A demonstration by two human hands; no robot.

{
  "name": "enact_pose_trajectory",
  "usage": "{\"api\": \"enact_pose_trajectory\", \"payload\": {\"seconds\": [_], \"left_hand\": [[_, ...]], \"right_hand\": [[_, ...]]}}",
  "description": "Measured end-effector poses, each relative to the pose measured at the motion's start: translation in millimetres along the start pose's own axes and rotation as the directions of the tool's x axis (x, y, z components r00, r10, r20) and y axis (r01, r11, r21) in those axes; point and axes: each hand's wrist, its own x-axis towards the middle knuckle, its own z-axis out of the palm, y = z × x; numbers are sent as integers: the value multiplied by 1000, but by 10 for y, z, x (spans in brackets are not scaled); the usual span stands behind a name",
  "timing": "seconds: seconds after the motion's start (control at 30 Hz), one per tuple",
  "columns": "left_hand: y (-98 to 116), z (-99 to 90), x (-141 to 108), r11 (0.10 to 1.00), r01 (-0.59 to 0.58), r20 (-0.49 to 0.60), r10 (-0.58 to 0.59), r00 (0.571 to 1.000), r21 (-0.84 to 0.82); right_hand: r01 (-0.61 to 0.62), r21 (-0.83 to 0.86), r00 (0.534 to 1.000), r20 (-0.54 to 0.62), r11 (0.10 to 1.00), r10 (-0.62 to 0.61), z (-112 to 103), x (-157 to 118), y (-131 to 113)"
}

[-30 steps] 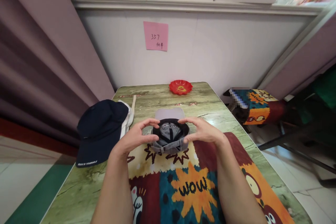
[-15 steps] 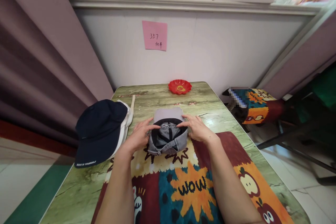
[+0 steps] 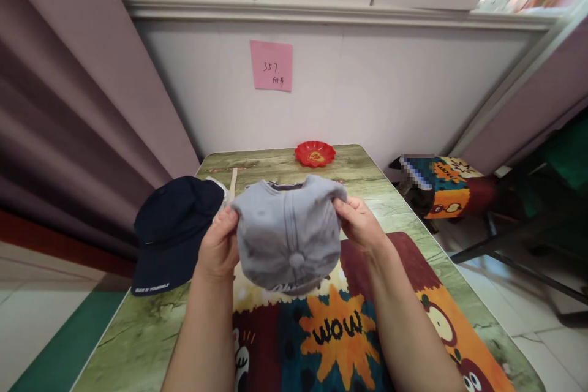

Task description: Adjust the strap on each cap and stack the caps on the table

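Observation:
Both hands hold up a grey baseball cap [image 3: 289, 233], its crown and top button turned toward me and the back strap opening at the upper edge. My left hand [image 3: 220, 239] pinches the cap's left edge, closed on the cloth. On the opposite edge my right hand [image 3: 361, 220] grips it between thumb and fingers. Light lettering shows at the lower rim; the brim is hidden. Left of my left hand lies a dark navy cap [image 3: 172, 233] with white text on its brim, partly covering a white cap [image 3: 219, 185] underneath.
A patterned mat [image 3: 337, 334] covers the near part of the green wood-look table [image 3: 114, 331]. At the table's far edge stands a red scalloped dish [image 3: 315, 154]. A pink note [image 3: 271, 66] is stuck on the wall. To the right is a cloth-covered stool [image 3: 443, 187].
The grey cap has been lifted from the mat and turned over, so its crown now shows instead of its inside. Both hands have closed on its sides.

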Motion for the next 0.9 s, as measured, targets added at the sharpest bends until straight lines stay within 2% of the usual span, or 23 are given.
{"api": "enact_pose_trajectory", "payload": {"seconds": [0.07,0.17,0.33,0.47,0.53,0.63,0.77,0.83,0.9], "left_hand": [[-74,50,50,997,9,-44,-12,999,-78],[-148,158,131,991,46,-12,-48,999,-127],[-169,295,102,997,25,80,-18,997,-76],[-170,387,-34,999,44,161,-39,986,-26],[-186,486,-90,994,69,166,-55,985,-80],[-216,696,-127,947,80,124,-43,991,-310],[-244,908,-126,762,79,104,-15,994,-643],[-245,933,-128,690,118,123,-43,991,-714],[-232,912,-126,664,134,114,-75,991,-735]], "right_hand": [[-62,179,995,-61,982,74,68,33,48],[-111,313,990,-51,943,134,101,94,106],[-119,283,993,14,952,120,73,148,166],[-88,301,993,-45,949,107,109,165,181],[-61,351,994,-60,935,88,149,166,178],[-64,534,997,3,843,73,212,156,171],[-121,768,993,97,628,74,266,154,183],[-140,824,989,95,549,110,278,174,209],[-162,849,980,79,504,182,279,212,256]]}}
